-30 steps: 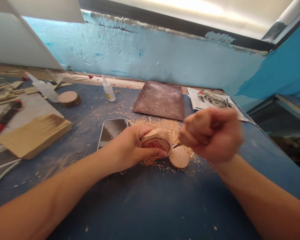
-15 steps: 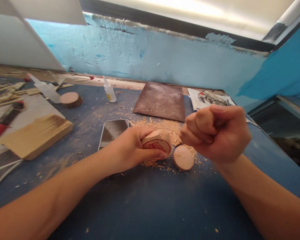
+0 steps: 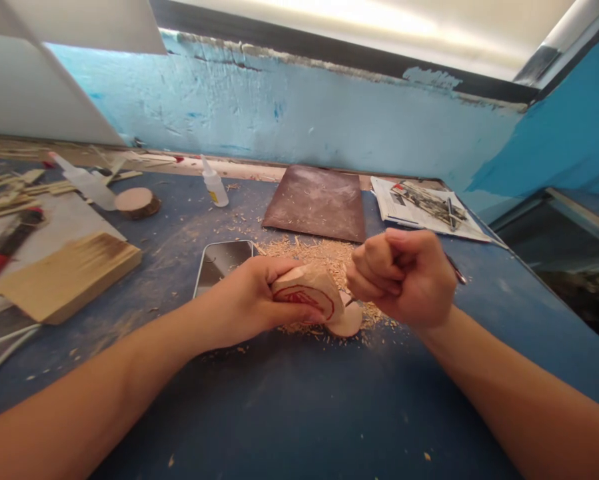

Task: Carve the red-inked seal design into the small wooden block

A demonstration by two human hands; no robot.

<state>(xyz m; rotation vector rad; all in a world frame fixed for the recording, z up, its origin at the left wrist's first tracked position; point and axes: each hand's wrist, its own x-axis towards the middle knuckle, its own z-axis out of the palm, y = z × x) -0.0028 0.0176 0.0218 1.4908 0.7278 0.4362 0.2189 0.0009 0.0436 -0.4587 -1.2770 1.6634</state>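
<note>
My left hand (image 3: 249,297) grips a round slice of pale wood (image 3: 306,290) with a red drawing on its face, tilted on edge above the blue table (image 3: 289,400). My right hand (image 3: 404,277) is a closed fist around a thin carving tool (image 3: 454,269). Its dark handle end sticks out behind the fist and its tip meets the wood slice. A second flat wood disc (image 3: 348,321) lies on the table just under both hands, in a heap of shavings (image 3: 324,257).
A phone (image 3: 222,261) lies face up left of my hand. Behind are a brown sheet (image 3: 316,202), a glue bottle (image 3: 213,183), and a newspaper with metal tools (image 3: 424,205). At left lie a wooden block (image 3: 64,273), another wood slice (image 3: 136,202) and a red-handled tool (image 3: 6,243).
My right fist has come down and left from a raised position back to the wood slice. My left hand has kept hold of the slice, tilting it slightly.
</note>
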